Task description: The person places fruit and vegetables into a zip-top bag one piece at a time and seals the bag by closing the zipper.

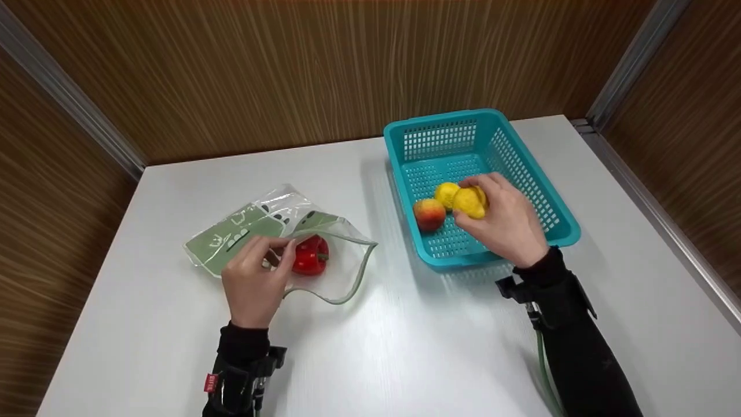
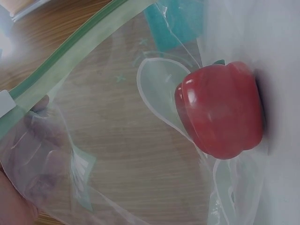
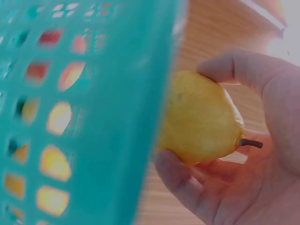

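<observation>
My left hand (image 1: 255,284) pinches the green-edged rim of a clear zip bag (image 1: 240,234) with a green printed face. The bag lies with its mouth spread, and a red bell pepper (image 1: 308,258) rests inside; the left wrist view shows the pepper (image 2: 220,110) through the plastic. Over the teal basket (image 1: 399,185), my right hand (image 1: 509,217) holds a yellow pear (image 1: 470,202) between thumb and fingers. A dark stem shows on the pear (image 3: 201,117) in the right wrist view, where the basket wall (image 3: 126,117) hides its far end.
Inside the basket, a red-and-yellow peach (image 1: 429,215) lies beside another yellow fruit (image 1: 446,193), both near the left wall. The white table (image 1: 370,359) is bounded by wood-grain panels (image 1: 278,75) at the back and sides.
</observation>
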Available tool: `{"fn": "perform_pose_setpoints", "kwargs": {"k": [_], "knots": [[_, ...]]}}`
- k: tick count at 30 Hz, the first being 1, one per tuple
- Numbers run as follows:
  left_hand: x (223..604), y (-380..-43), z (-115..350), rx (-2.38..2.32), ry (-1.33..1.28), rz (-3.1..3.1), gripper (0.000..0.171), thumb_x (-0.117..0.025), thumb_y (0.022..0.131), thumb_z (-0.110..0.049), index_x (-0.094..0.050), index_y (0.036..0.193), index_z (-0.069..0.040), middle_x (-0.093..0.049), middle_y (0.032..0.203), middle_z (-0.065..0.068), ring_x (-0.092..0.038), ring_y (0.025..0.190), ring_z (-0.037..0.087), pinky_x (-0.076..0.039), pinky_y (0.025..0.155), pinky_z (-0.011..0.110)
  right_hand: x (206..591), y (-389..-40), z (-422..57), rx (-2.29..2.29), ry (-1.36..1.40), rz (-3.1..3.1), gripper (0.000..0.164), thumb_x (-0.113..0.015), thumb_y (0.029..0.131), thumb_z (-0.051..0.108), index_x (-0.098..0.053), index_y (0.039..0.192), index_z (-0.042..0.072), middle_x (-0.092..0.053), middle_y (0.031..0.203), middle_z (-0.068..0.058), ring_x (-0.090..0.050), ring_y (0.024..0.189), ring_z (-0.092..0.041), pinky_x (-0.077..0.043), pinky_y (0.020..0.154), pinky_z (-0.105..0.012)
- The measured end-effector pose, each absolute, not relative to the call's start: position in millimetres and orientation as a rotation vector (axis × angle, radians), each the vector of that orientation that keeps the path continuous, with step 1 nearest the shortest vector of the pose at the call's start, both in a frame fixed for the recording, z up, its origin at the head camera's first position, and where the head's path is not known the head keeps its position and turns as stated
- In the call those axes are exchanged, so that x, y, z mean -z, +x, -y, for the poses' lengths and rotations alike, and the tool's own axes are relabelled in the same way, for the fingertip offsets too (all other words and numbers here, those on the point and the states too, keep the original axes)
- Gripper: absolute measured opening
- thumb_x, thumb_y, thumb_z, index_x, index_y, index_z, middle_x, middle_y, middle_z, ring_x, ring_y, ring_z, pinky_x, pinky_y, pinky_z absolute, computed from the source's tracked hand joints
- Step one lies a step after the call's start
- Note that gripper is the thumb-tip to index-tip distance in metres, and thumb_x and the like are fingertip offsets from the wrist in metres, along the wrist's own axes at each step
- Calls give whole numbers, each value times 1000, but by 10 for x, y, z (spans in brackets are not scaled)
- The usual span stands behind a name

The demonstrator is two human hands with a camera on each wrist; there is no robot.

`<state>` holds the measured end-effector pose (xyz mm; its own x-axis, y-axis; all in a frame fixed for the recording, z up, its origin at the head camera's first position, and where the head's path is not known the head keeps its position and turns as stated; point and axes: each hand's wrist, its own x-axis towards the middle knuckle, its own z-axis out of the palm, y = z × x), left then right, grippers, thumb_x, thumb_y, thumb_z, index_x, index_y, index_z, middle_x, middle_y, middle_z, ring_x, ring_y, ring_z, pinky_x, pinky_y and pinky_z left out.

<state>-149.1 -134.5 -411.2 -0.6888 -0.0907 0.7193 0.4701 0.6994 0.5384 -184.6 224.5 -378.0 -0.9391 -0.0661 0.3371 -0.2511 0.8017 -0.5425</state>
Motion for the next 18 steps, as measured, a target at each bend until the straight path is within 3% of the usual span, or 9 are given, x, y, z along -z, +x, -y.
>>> {"fn": "perform_pose_setpoints", "kwargs": {"k": [10,18], "knots": [[4119,-1490,1339,959,-291,2143,4,-75,78,-8,-71,78,-6,-66,68,3,-55,57,11,-42,51,20,3794,-1690,-1884,-866,403,2609,38,-71,80,26,-61,115,14,-60,111,-5,-56,91,-20,-56,79,-38],[4109,-1476,1321,977,-294,2143,6,-74,80,-9,-72,80,-4,-67,68,4,-56,57,16,-42,50,20,3820,-1540,-1521,-796,575,2609,37,-73,78,28,-62,112,17,-61,111,-1,-59,97,-18,-57,86,-35]]}}
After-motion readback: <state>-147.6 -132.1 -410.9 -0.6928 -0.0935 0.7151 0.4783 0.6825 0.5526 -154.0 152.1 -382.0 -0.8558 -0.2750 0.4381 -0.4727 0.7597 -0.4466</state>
